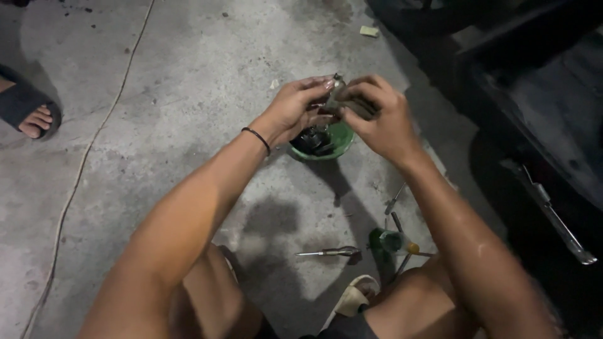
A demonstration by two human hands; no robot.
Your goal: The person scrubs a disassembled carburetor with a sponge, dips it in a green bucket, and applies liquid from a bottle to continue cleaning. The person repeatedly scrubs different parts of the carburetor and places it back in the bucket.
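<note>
Both hands up in front of me, pinching 1 small dark metal part (337,94) between them: left hand (295,110) grips its left side w/ fingertips, right hand (377,116) clamps it from the right, fingers curled tight. Black band on my left wrist (257,139).

Nearest me on the concrete floor (188,75): sandal (352,298) by my knee, screwdriver (330,252), green-handled tool (384,242), 1 more thin tool (394,199) further up. Directly under the hands, green bowl (336,143) w/ dark bits inside. Far left: another person's sandalled foot (28,113), thin cord (94,144) running past. Dark vehicle body (540,94) at right.
</note>
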